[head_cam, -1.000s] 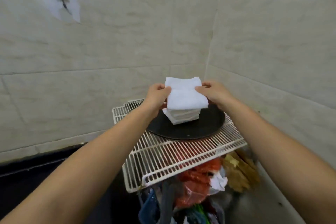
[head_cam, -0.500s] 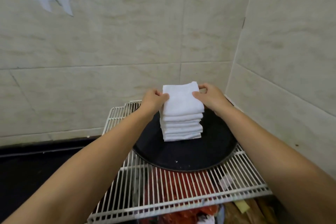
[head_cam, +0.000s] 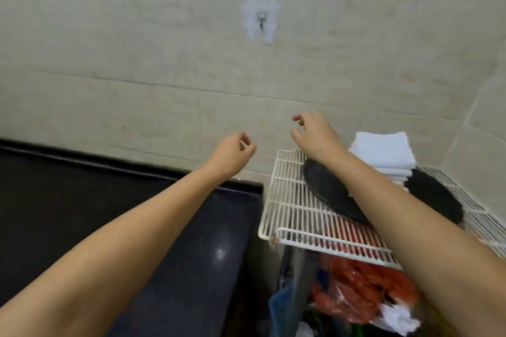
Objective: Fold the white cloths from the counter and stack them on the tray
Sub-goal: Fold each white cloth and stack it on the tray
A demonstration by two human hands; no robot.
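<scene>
A stack of folded white cloths [head_cam: 383, 152] rests on a round black tray [head_cam: 328, 189] at the right, partly hidden behind my right forearm. My right hand [head_cam: 315, 135] hovers left of the stack, fingers loosely spread, holding nothing. My left hand [head_cam: 232, 152] hangs in the air over the counter's back edge with its fingers curled inward; nothing shows in it. Neither hand touches the cloths. No loose cloth shows on the visible part of the dark counter [head_cam: 109, 213].
The tray sits on a white wire rack [head_cam: 295, 216] in the corner. Red and blue plastic bags [head_cam: 356, 295] lie under the rack. A tiled wall with a small hook [head_cam: 261, 22] rises behind; another wall [head_cam: 487, 145] closes the right side.
Both hands have let go of the top folded cloth, left on the stack, and moved left away from the tray. The view has swung left toward the counter.
</scene>
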